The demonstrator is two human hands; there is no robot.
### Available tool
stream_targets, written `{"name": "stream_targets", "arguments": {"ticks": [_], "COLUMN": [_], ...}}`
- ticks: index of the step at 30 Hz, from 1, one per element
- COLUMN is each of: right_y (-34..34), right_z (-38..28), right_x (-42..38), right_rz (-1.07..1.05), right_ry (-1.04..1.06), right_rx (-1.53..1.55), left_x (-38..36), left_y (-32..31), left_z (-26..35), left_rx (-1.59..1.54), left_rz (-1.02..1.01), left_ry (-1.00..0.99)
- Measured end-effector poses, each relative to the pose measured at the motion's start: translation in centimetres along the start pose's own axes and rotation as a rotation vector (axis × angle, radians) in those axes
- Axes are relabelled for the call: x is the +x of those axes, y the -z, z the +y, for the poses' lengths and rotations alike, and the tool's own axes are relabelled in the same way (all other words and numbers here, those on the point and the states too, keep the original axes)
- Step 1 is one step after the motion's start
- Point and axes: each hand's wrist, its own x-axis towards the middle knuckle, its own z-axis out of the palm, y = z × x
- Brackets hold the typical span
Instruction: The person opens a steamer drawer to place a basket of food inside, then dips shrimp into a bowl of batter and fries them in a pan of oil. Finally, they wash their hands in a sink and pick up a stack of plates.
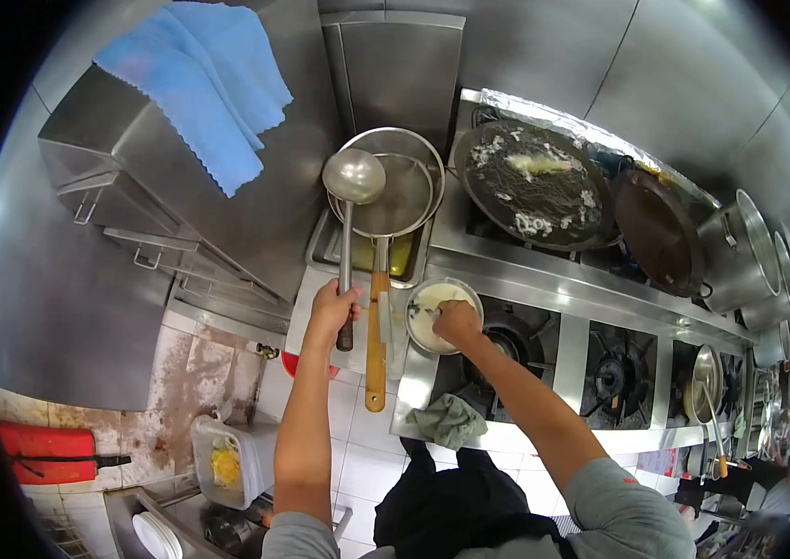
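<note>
My left hand (pixel 332 310) is wrapped round the dark handle of a ladle (pixel 355 177), whose metal bowl hangs over a wire strainer (pixel 404 196). The strainer's wooden handle (pixel 376 354) lies just right of that hand, and the strainer rests above a metal tray (pixel 407 256) holding yellowish oil. My right hand (pixel 457 323) reaches into a bowl (pixel 420 338) of pale batter. Its fingers are closed and dip into the batter near some dark bits; what they grip is hidden. Beyond, a wide pan (pixel 497 210) of dark oil holds a pale, elongated frying piece and batter scraps.
A second dark pan (pixel 660 233) and large pots (pixel 740 252) stand along the back right. Burners (pixel 614 373) line the front. A green cloth (pixel 448 419) lies at the stove edge. At left are a blue cloth (pixel 199 79) and a plastic bin (pixel 237 456).
</note>
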Motion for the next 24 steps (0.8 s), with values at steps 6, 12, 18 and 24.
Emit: {"name": "stream_targets", "arguments": {"ticks": [6,12,18,24], "right_y": [-0.7,-1.8,-1.2,-0.8], "right_z": [0.4,0.7,1.1,1.5], "right_x": [0.3,0.7,1.1,1.3], "right_rz": [0.048,0.145,0.193,0.279], "right_ry": [0.038,0.134,0.144,0.253], "right_rx": [-0.034,0.042,0.017,0.066], "left_x": [1.4,-2.0,-1.5,-3.3], "left_y": [-0.6,-3.4,-5.0,-5.5], "left_z": [-5.4,-3.2,-5.0,-2.7], "left_rx": [0.314,0.740,0.695,0.849], "left_rz": [0.074,0.148,0.284,0.222], "left_ry": [-0.161,-0.173,-0.312,-0.200]}}
